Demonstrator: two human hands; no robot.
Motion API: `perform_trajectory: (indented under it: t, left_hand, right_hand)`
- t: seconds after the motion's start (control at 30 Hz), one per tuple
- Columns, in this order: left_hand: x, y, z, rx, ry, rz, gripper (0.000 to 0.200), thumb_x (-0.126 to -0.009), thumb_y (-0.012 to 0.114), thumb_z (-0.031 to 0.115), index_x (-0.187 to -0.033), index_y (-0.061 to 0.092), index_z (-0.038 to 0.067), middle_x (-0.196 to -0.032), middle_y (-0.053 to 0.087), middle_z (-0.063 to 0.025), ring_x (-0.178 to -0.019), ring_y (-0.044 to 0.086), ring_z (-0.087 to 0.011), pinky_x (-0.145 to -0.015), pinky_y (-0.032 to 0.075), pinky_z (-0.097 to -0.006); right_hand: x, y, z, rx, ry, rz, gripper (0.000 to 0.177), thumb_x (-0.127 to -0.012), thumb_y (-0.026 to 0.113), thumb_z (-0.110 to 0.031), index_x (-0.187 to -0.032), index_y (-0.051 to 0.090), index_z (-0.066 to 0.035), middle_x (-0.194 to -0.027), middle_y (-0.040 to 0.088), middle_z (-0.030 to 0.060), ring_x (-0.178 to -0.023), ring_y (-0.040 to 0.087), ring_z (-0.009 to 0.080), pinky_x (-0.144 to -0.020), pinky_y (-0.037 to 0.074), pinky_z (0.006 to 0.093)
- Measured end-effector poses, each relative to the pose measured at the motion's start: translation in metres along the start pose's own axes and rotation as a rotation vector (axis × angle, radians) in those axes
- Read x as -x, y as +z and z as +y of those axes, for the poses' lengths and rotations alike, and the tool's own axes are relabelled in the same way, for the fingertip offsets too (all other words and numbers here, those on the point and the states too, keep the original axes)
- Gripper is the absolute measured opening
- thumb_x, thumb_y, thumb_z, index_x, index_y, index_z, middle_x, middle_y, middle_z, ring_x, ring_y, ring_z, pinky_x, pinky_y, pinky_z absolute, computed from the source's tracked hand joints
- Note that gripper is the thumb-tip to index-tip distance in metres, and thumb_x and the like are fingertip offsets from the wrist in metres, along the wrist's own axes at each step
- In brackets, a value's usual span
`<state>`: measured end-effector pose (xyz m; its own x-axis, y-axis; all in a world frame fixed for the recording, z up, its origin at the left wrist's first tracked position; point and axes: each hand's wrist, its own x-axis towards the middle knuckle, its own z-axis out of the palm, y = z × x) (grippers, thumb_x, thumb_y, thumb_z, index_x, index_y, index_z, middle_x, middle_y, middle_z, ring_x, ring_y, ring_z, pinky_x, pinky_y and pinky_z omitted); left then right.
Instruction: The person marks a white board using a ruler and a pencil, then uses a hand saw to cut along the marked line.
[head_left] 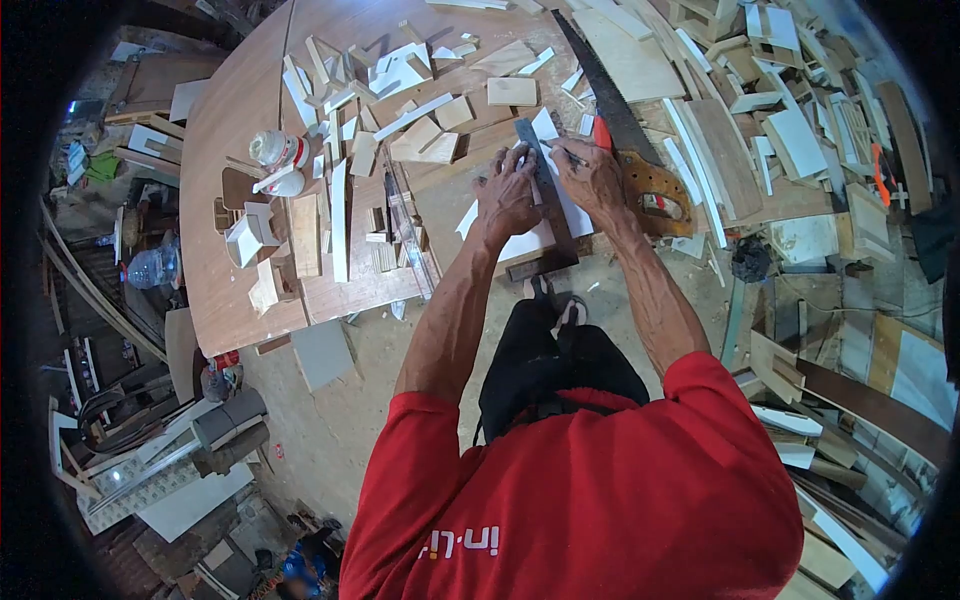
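Note:
A try square with a dark blade lies across a white-faced board at the table's near edge. My left hand presses on the square, its fingers bent over the blade. Just right of the blade, my right hand is closed in a pinch around a thin, dark, pencil-like thing, mostly hidden by the fingers. A small red object shows just beyond that hand. Beside it rests a handsaw with a wooden handle, its dark blade pointing away from me.
Several wood offcuts are scattered over the table. Two white jars with red labels stand at left near a small wooden box. Long strips lie at right beside a large heap of scrap wood.

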<state>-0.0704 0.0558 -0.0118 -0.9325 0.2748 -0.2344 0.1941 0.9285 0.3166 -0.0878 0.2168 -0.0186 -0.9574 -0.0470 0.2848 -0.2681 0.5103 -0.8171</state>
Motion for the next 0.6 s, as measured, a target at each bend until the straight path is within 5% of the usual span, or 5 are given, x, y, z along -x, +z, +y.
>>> perform_trajectory:
  t: [0.07,0.6]
  left_hand:
    - [-0.001,0.001,0.0,0.0,0.005,0.004,0.096,-0.065,0.083,0.04,-0.146,0.039,0.014,-0.15,0.032,-0.0042,-0.139,0.031,-0.0326,-0.098,0.038,-0.0649]
    - [-0.001,-0.007,0.005,-0.032,-0.022,-0.028,0.101,-0.062,0.084,0.047,-0.146,0.039,0.014,-0.154,0.03,-0.0038,-0.14,0.03,-0.0346,-0.103,0.037,-0.0622]
  right_hand:
    - [0.011,-0.011,-0.009,0.007,0.154,-0.092,0.024,-0.092,0.054,-0.02,-0.099,0.07,-0.003,-0.092,0.07,0.0179,-0.084,0.068,0.0349,-0.074,0.053,0.0404]
    - [0.115,-0.052,-0.031,0.088,0.126,-0.118,0.026,-0.09,0.055,-0.02,-0.097,0.07,0.0,-0.094,0.071,0.0168,-0.087,0.067,0.0324,-0.081,0.052,0.0411]
